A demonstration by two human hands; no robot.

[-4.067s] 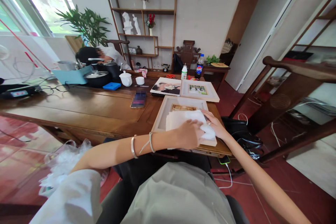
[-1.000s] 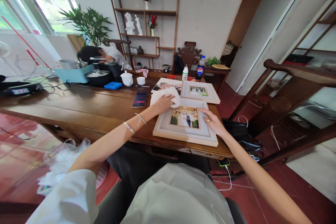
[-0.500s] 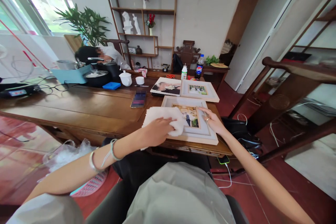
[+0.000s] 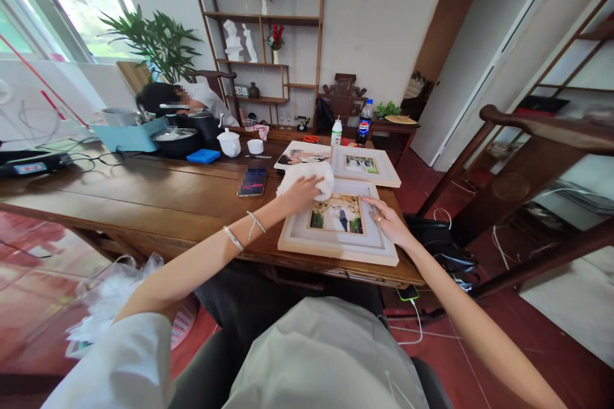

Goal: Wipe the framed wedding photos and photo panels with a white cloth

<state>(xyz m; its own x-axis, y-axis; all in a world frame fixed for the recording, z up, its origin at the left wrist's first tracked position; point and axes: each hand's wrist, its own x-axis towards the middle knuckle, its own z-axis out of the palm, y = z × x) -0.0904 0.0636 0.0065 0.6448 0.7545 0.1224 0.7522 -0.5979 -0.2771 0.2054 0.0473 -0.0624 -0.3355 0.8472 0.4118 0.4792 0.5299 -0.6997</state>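
Note:
A photo frame (image 4: pixel 338 254) with a pale wooden border lies flat near the table's front edge, a photo of a couple at its centre. My left hand (image 4: pixel 303 193) presses a fluffy white cloth (image 4: pixel 307 172) over the frame's far left corner, fingers bent into the fabric. On the frame's right side rests my right hand (image 4: pixel 389 222), fingers stretched out, with a ring on one finger. Just behind are a second frame (image 4: pixel 389 174) and a photo panel (image 4: pixel 311 149), partly covered by the cloth.
Left of the cloth lies a phone (image 4: pixel 252 183). Farther back stand a white teapot (image 4: pixel 229 144), a white cup (image 4: pixel 255 147), a dark pot (image 4: pixel 176 144), a milk bottle (image 4: pixel 336 133) and a cola bottle (image 4: pixel 365 123). A person's head rests at the table's far side. A wooden chair (image 4: pixel 515 172) stands right.
My left hand has moved the white cloth away from me, from the frame's near left side to its far left corner. My right hand has stayed in place.

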